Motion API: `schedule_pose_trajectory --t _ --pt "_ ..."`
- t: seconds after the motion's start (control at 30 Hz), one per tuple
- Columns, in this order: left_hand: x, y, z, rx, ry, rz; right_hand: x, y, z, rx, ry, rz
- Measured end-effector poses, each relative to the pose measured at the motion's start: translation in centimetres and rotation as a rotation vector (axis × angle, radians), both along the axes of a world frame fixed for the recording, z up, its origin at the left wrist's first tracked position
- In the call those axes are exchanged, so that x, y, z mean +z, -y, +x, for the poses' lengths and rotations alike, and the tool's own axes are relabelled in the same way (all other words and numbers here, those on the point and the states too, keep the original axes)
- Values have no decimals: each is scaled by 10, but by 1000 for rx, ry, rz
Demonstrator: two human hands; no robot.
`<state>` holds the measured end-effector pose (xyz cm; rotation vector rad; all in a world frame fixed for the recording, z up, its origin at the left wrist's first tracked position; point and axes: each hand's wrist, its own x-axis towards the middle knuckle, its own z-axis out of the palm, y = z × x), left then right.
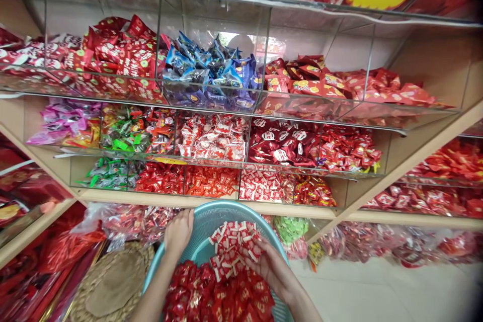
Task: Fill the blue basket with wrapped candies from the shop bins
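Observation:
A teal plastic basket (211,214) sits low in the middle, filled with red-and-white wrapped candies (234,244) at the far side and red wrapped candies (211,297) nearer me. My left hand (178,233) grips the basket's left rim, fingers curled over the edge. Among the red-and-white candies lies my right hand (268,265), its fingers bent and partly buried in the heap; whether it holds any is hidden.
Clear acrylic bins (211,80) on wooden shelves hold red, blue, green and pink candy packs. Bagged sweets (128,221) lie under the lowest shelf. A woven straw object (113,284) sits at the lower left. Pale tiled floor (377,292) shows at the right.

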<state>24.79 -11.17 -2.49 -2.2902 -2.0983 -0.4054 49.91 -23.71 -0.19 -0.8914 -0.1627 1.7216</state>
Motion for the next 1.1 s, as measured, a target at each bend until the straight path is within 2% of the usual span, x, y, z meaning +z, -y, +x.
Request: schedule_pose_trajectory --t 0.23,0.57,1.1 --pt "1 0 0 2 1 -11 -1 2 2 46 31 37" --pt "1 0 2 24 -30 -10 -12 -3 9 -20 34 26" --pt "-2 0 1 7 1 -13 -10 -3 8 -3 28 30"
